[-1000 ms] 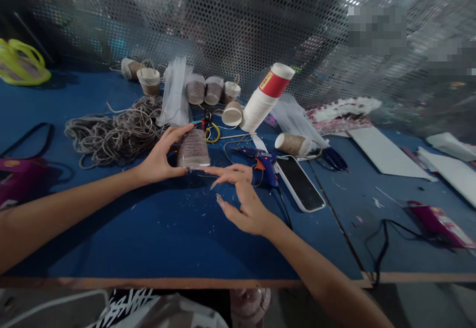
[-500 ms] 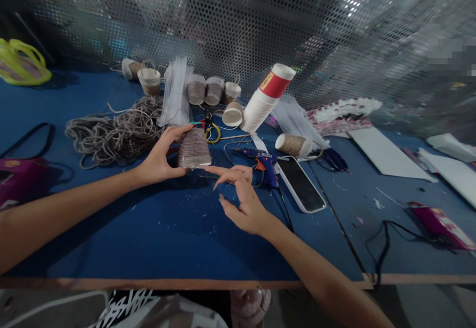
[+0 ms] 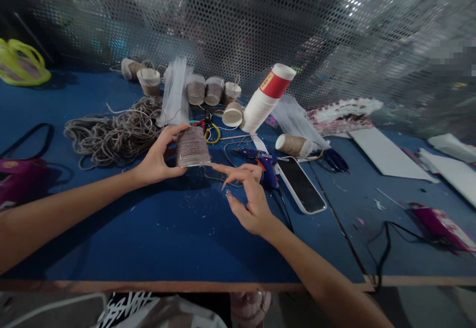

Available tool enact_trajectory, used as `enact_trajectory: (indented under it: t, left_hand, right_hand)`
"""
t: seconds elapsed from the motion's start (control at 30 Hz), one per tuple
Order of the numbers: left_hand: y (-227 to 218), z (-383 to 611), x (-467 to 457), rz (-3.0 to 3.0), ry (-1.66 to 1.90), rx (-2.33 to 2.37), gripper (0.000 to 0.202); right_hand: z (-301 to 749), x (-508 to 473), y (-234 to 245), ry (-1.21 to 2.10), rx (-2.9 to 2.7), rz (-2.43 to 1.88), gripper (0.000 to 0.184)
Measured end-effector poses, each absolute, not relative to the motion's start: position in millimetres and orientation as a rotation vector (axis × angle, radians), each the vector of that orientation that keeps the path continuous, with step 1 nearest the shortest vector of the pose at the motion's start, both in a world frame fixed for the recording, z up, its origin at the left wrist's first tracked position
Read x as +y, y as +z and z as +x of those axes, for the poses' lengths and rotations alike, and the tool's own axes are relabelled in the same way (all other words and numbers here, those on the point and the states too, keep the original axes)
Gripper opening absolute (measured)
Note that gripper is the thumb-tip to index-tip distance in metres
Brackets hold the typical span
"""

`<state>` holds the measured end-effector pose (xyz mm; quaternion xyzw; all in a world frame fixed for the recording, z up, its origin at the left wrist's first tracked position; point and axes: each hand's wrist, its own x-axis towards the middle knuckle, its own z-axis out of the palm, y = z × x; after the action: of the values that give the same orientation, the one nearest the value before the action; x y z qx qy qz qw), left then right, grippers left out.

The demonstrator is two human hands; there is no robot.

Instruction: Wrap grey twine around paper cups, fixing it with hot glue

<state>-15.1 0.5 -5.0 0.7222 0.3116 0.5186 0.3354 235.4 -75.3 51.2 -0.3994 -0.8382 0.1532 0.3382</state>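
My left hand grips a cord-wrapped cup from its left side, thumb at the lower rim and fingers near the top. The cup is upside down, wide end low, with rows of grey-brown cord around its wall. At its lower right rim is the outstretched index fingertip of my right hand; the thumb stands apart and nothing is held. A tangled heap of grey cord lies left of the cup. Behind the cup are scissors with yellow handles. A blue glue gun rests beyond my right hand.
A leaning stack of paper cups stands behind, beside several small wrapped cups. A phone and a twine-wrapped cup lie to the right. Purple boxes with black straps sit at both sides. Perforated metal backs the table.
My left hand has tipped the cup slightly and shifted it a little left. My right hand has moved slightly right, its index finger still at the cup's rim.
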Motion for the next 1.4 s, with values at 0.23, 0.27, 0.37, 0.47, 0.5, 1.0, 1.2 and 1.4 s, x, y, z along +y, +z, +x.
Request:
enact_trajectory:
  t: [0.23,0.27,0.37,0.47,0.5,1.0,1.2,1.4]
  left_hand:
    - [-7.9,-15.9,1.9,1.837,1.343,0.754,0.081]
    - [-8.7,-16.2,2.2,1.836,1.346,0.753,0.081]
    - [-10.5,-16.4,3.4,1.842,1.352,0.759,0.08]
    - [-10.8,-15.6,4.4,1.831,1.383,0.733,0.08]
    - [-10.5,-15.1,4.5,1.825,1.389,0.712,0.081]
    - [-9.5,-13.3,2.5,1.781,1.332,0.648,0.082]
    - [-6.5,-15.2,1.3,1.773,1.225,0.657,0.08]
    - [-4.7,-16.9,2.6,1.792,1.16,0.66,0.082]
  right_hand:
    - [236.5,-75.6,49.3,0.254,-2.022,-0.975,0.016]
    - [236.7,-75.8,49.1,0.244,-2.004,-0.958,0.016]
    - [235.7,-76.8,48.4,0.255,-2.065,-0.898,0.019]
    - [231.7,-76.4,44.7,0.332,-2.053,-0.794,0.024]
    - [230.2,-75.5,42.3,0.339,-1.98,-0.792,0.025]
    - [223.8,-57.2,30.9,0.337,-2.128,-1.375,0.03]
    - [239.6,-55.3,49.4,0.752,-2.079,-1.196,0.025]
    - [245.4,-50.6,50.3,1.099,-1.924,-1.002,0.041]
